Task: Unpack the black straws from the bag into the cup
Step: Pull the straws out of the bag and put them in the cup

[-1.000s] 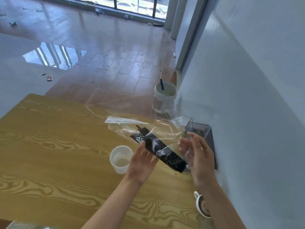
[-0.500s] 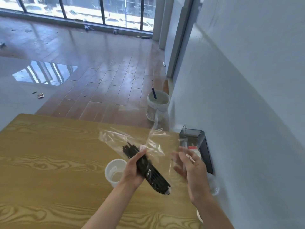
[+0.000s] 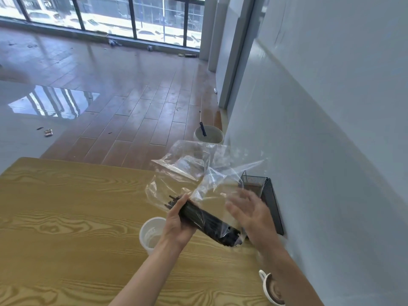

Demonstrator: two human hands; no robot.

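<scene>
Above the wooden table, through the head camera, I see my left hand gripping the bundle of black straws, fingers curled round it, the bundle tilting down toward four o'clock. It is partly inside the clear bag, which billows at twelve o'clock. My right hand, blurred, hovers at three o'clock with fingers spread. At eight o'clock of the straws stands the cup.

Head-worn camera looks forward and down, close over the table
</scene>
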